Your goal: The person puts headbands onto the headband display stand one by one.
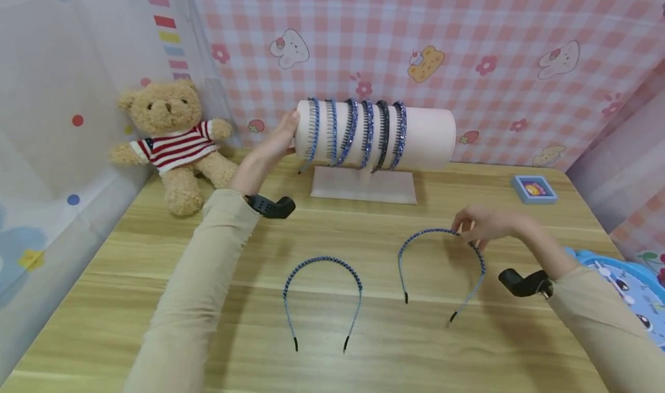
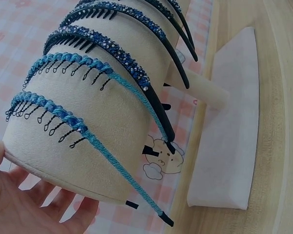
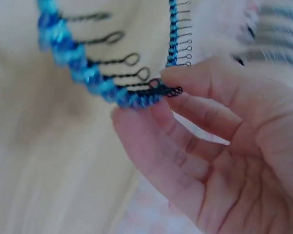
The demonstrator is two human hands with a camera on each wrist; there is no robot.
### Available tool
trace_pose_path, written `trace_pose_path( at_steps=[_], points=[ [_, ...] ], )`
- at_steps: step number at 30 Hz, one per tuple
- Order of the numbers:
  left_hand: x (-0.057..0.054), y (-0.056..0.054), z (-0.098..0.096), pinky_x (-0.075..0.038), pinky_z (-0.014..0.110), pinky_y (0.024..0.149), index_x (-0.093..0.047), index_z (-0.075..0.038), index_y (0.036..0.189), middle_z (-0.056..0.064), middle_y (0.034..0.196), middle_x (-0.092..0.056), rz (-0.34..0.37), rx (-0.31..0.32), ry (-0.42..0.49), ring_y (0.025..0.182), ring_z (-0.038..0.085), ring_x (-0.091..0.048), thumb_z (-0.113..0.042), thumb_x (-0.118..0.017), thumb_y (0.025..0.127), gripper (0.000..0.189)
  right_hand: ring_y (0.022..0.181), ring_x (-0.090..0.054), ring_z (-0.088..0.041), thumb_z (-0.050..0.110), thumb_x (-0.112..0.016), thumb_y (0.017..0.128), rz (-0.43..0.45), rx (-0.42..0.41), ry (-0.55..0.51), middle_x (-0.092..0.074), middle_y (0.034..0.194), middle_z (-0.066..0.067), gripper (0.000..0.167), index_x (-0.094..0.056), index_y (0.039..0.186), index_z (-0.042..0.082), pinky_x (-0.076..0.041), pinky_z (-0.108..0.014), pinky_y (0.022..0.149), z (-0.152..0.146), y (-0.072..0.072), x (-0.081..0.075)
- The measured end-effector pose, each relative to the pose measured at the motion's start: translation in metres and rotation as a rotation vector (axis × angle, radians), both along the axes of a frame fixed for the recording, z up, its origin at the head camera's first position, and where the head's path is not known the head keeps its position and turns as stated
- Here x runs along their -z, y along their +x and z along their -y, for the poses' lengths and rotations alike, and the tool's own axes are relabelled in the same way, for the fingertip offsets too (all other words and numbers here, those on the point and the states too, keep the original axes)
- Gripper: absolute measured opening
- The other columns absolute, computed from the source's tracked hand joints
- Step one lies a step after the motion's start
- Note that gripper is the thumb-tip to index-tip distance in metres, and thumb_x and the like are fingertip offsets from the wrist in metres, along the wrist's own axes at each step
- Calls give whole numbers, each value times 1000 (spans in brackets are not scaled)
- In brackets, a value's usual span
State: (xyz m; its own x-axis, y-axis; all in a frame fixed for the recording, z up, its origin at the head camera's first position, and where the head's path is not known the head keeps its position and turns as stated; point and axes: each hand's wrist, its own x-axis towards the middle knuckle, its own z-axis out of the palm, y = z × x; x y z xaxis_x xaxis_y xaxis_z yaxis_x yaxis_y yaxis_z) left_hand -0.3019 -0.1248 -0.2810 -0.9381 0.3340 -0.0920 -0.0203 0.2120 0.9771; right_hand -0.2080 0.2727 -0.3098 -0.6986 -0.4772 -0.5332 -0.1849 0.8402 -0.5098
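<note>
My right hand (image 1: 485, 224) pinches a blue headband (image 1: 410, 244) by its beaded arch, over the right part of the table. Up close in the right wrist view, this headband (image 3: 90, 78) shows braided blue beads and black wire-loop teeth. My left hand (image 1: 275, 134) holds the left end of a white cylindrical headband stand (image 1: 428, 136); in the left wrist view its fingers curve around the end rim. Several blue and black headbands (image 1: 368, 133) hang side by side over the cylinder, toward its left. Another blue headband (image 1: 323, 259) lies on the table in front of me.
A teddy bear (image 1: 171, 133) in a striped shirt sits at the back left of the wooden table (image 1: 249, 335). A small blue framed box (image 1: 534, 190) lies at the back right. At the right edge is a blue cartoon-faced item (image 1: 631, 289), partly behind my sleeve.
</note>
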Motion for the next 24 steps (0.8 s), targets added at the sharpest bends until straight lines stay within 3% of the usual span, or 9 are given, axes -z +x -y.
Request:
trace_pose_path(
  at_steps=[5,9,16,20,24],
  points=[
    [1,0,0,-21,45,114,2,-27,147,0,154,-1,-4,2,1,141,21,-12,-47,-13,98,55,83,-62,-19,17,-55,91,-61,176,10,-60,96,-18,39,-50,115,-13,-58,-33,70,-28,-9,-28],
    [3,-1,-1,-21,46,114,2,-26,147,0,154,-1,-20,-3,-1,141,21,-11,-48,-13,98,56,82,-63,-19,23,-56,90,-138,318,-12,-57,104,-26,48,-44,116,-16,-57,-35,72,-34,-19,-45],
    [1,0,0,-20,47,114,1,-25,147,1,154,0,-15,-2,1,141,22,-10,-46,-13,98,55,63,-65,-10,28,-60,87,-350,557,-141,-57,100,-25,59,-42,119,-18,-58,-36,67,-14,-33,-60],
    [-8,8,-2,-19,47,114,3,-23,148,3,154,1,-2,7,-1,142,23,-8,-42,-12,99,54,56,-64,-7,40,-62,84,-486,641,-168,-59,104,-28,66,-47,120,-14,-54,-44,77,2,-39,-71],
    [-16,17,-4,-19,46,115,4,-21,148,4,154,0,8,10,-8,142,23,-8,-40,-11,99,54,52,-61,-1,38,-61,85,-552,696,-216,-54,115,-30,64,-47,123,-12,-57,-29,67,19,-42,-81]
  ],
)
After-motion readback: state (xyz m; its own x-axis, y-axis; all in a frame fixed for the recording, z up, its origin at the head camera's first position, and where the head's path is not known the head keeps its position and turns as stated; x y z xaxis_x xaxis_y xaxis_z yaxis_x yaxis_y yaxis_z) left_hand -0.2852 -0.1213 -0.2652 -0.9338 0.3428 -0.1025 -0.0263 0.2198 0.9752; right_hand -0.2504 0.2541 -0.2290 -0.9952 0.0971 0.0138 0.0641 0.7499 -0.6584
